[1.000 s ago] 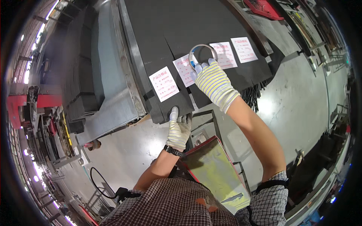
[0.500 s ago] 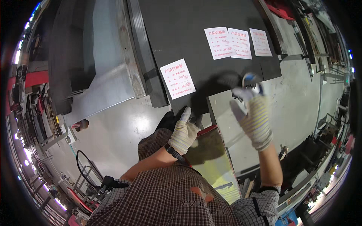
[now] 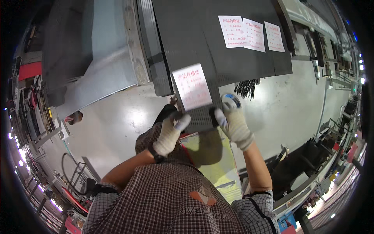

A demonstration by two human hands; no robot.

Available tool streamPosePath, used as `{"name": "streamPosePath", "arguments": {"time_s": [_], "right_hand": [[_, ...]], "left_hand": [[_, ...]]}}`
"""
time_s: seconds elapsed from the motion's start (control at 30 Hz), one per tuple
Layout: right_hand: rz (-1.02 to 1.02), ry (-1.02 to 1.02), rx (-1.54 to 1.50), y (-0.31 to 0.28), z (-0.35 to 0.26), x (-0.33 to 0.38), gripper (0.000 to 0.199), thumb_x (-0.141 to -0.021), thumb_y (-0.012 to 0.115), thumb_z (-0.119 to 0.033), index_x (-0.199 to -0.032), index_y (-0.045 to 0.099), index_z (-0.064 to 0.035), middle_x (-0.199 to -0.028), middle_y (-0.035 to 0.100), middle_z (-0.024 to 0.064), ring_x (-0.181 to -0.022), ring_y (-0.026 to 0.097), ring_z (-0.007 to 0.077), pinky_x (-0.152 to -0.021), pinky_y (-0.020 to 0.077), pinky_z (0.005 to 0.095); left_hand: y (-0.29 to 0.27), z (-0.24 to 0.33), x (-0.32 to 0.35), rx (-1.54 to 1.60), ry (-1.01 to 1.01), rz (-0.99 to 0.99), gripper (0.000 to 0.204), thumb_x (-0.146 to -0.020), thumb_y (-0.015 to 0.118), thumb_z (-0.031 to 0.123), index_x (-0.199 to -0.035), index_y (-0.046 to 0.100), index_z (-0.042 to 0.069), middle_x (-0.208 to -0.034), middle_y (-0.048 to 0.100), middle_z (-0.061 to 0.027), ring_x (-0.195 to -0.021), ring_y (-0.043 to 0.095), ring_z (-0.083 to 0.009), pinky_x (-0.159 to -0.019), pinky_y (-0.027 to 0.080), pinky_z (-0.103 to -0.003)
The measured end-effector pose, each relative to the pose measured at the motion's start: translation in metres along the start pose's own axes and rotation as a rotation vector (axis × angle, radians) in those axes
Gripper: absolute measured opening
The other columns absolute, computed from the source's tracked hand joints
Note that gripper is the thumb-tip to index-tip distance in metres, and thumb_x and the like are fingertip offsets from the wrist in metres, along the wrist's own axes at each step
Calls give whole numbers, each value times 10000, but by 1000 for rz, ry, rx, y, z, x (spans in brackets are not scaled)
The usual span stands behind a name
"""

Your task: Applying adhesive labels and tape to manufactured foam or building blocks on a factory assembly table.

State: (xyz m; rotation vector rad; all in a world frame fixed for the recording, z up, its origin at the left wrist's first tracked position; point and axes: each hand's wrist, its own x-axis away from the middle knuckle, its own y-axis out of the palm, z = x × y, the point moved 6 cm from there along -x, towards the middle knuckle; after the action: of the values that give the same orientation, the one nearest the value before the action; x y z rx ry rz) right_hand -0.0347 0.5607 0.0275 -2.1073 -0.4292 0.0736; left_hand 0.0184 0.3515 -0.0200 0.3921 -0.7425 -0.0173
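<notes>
The person is bending over a stack of dark sheets (image 3: 218, 43) that is lying on a pale grey floor (image 3: 117, 121), and both gloved hands are working at the near edge of the stack. The left hand (image 3: 169, 134) is pressing its fingers against that near edge, just below a white paper label (image 3: 192, 86) that is sitting close to the stack's near left corner; nothing is enclosed in it, the fingers are only partly curled against the sheet. The right hand (image 3: 233, 124) is closing round a roll of tape (image 3: 231, 101), holding it at the near edge just right of the label. Judging from this, the label is being taped or pressed down, and doing it well means keeping the left hand flat to pin the sheet while the roll is being drawn in a straight line along the edge, without lifting the paper's corner. The label's long axis is running from the near edge toward the far edge of the stack, tilting slightly leftward at its far end. The roll is lying nearly flat, its open face turned up toward the camera. Three more white labels (image 3: 253, 34) are sitting side by side toward the far right corner, well apart from the hands. A yellow-green board (image 3: 218, 171) is showing below the hands.
</notes>
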Motion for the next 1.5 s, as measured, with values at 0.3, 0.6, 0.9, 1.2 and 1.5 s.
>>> {"name": "streamPosePath", "arguments": {"time_s": [0.3,0.6,0.9,1.2,1.5], "right_hand": [[-333,30,114,-37,-45,51,471,-973,572,-339,-1339,577,-42,-1166,662,197,-892,671,328,-790,509,428],[-463,-247,-115,-73,-91,11,339,-858,708,-262,-1143,658,-85,-819,700,95,-810,685,247,-774,536,383],[226,265,-139,-21,34,25,434,-782,858,-149,-1151,669,-20,-1204,662,198,-1132,631,304,-957,491,403],[233,433,165,39,-74,43,1184,-613,861,-430,-1524,284,59,-1414,421,372,-1225,476,530,-1015,398,588],[189,423,-56,8,-83,30,1134,-621,904,-365,-1497,316,50,-1397,422,370,-1216,475,532,-987,418,577]], "left_hand": [[-10,1,62,-537,241,27,445,-794,882,203,-1113,634,17,-986,683,-74,-968,653,-166,-891,538,-347],[-29,27,74,-284,-61,-253,44,-910,707,39,-906,677,7,-812,726,-101,-730,684,-117,-693,567,-270],[-67,-101,-84,-593,330,-134,805,-796,872,164,-1419,391,-7,-1417,485,-192,-1328,473,-286,-1124,430,-400],[-22,-108,-95,-152,127,-480,549,-1005,585,238,-1486,431,22,-1473,512,-165,-1401,464,-268,-1156,405,-398],[-14,-8,33,-479,364,-200,231,-921,641,-4,-1144,586,-27,-1016,646,-63,-963,635,-139,-825,535,-274]]}}
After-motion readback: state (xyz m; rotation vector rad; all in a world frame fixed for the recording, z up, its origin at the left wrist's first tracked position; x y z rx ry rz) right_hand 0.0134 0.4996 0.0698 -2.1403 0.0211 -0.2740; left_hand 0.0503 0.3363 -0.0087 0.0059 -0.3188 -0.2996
